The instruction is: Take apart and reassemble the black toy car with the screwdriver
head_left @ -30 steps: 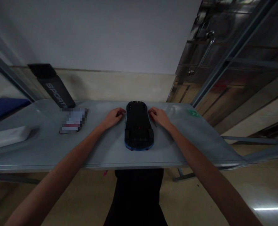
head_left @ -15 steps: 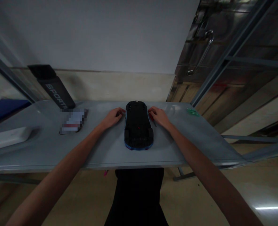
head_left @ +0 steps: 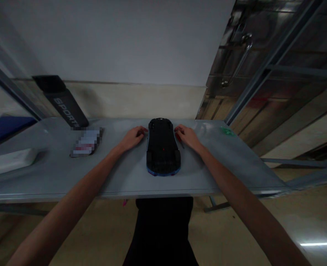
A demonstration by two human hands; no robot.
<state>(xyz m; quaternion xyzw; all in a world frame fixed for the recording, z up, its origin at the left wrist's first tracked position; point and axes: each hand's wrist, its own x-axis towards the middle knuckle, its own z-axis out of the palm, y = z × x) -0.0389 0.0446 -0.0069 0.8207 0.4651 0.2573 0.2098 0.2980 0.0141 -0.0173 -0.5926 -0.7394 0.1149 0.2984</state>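
Car-shaped toy (head_left: pixel 162 142), black, round-cornered, blue-edged, lies between the hands. Left hand (head_left: pixel 135 136), loosely curled, rests at its flank; right hand (head_left: pixel 188 136) bends over a red-handled tool (head_left: pixel 178 137). Either hand's grip cannot be told. Smooth grey tabletop (head_left: pixel 196 177) beneath both.

At far left you have a dark bottle (head_left: pixel 66 105) lettered SPORT, a pixelated flat object (head_left: pixel 86 142) just nearer, a white object (head_left: pixel 11 162) farther left; a green item (head_left: pixel 227 131) lies far right.

grey-and-cream wall (head_left: pixel 141 99) | grey table (head_left: pixel 124 170) | tan floor (head_left: pixel 102 232), bright streak (head_left: pixel 318 244) | dim light
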